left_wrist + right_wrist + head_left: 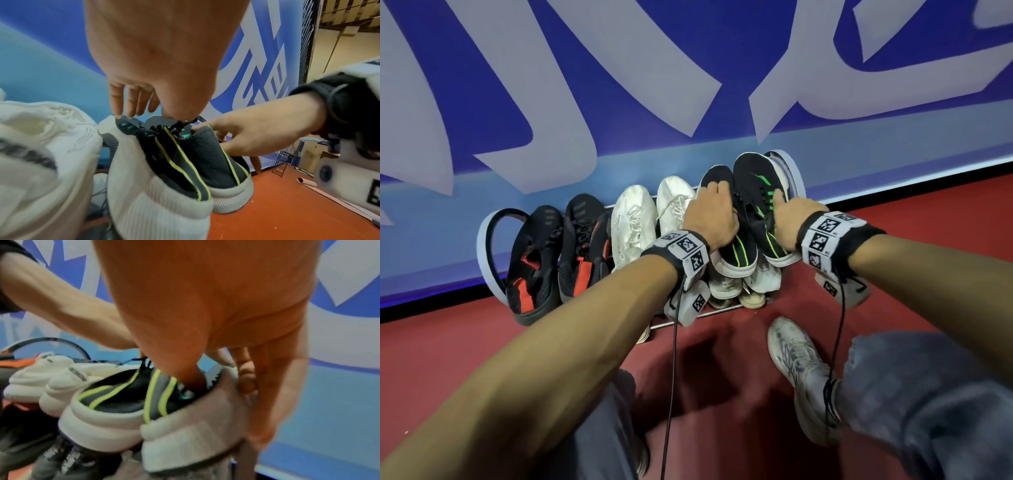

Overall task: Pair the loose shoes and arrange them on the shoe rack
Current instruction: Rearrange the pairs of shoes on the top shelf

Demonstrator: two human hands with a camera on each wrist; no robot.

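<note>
The shoe rack (pixel 482 246) stands against a blue wall. Its top tier holds a black-and-red pair (pixel 585 246), a white pair (pixel 633 222) and, at the right end, two black shoes with green stripes and white soles. My left hand (pixel 717 192) (pixel 144 115) grips the left striped shoe (pixel 736 251) (pixel 164 154) across its forefoot, fingers at the toe, thumb at the laces. My right hand (pixel 779 202) (pixel 220 379) holds the right striped shoe (pixel 751 181) (pixel 185 426), thumb on the upper and fingers curled round the outer sole. The two shoes lie side by side, toes to the wall.
White and beige shoes (pixel 726 287) fill the lower tier under the striped pair. My own grey sneaker (pixel 798 363) stands on the red floor (pixel 448 342) in front of the rack. Black cables (pixel 673 359) hang from both wrists.
</note>
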